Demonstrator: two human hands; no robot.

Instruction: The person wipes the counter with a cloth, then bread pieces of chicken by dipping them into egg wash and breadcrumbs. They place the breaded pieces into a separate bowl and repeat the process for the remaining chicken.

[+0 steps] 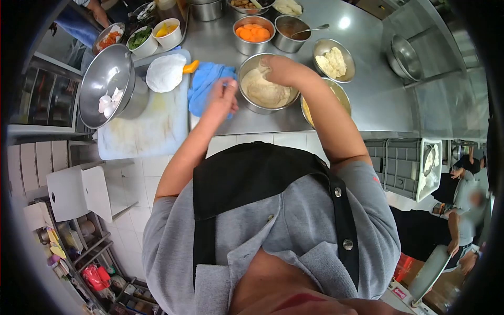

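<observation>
My right hand (278,72) reaches into a steel bowl (242,94) of pale, crumb-like coating (262,92). Its fingers are bent down and pressed together at the crumbs; what they hold, if anything, is hidden. Just left of that bowl, my left hand (226,97) hovers over the edge of a blue cloth (202,86), fingers loosely curled and apart, with nothing visible in them. Partly under my right forearm sits a bowl with yellow contents (310,107). Beyond it stands a bowl of pale yellow, lumpy food (332,63).
On the left, a white cutting board (142,136) carries a white round item with an orange handle (191,67). A large tilted steel bowl (100,79) holds eggshells (110,102). Carrot slices (253,33) and a bowl with a spoon (292,26) stand behind. Other people (451,220) are at right.
</observation>
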